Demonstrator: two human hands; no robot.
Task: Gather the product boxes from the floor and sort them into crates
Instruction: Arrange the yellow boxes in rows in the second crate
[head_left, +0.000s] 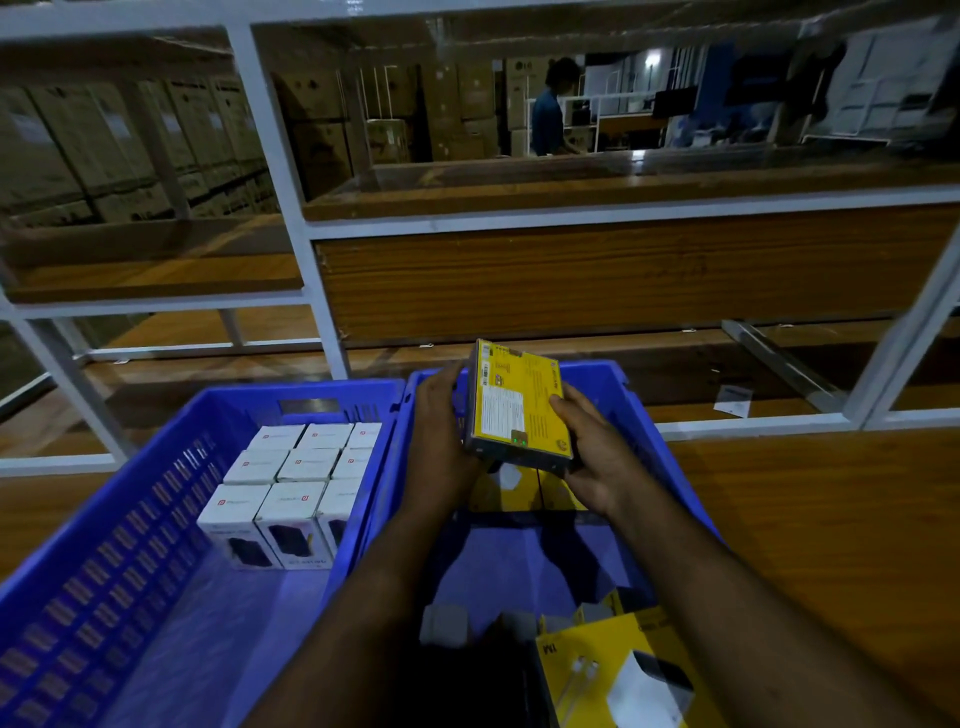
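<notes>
The fingers of both hands curl round a yellow box (517, 405): the left hand (441, 431) grips its left side, the right hand (592, 452) its lower right edge. The box is held tilted above the right blue crate (649, 415), over yellow boxes (524, 491) inside. The left blue crate (130, 519) beside it holds white boxes (296, 483) in rows.

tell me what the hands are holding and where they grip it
Both hands hold one yellow box above the right blue crate. The left hand grips its left edge, the right hand its right edge and lower corner.
</notes>
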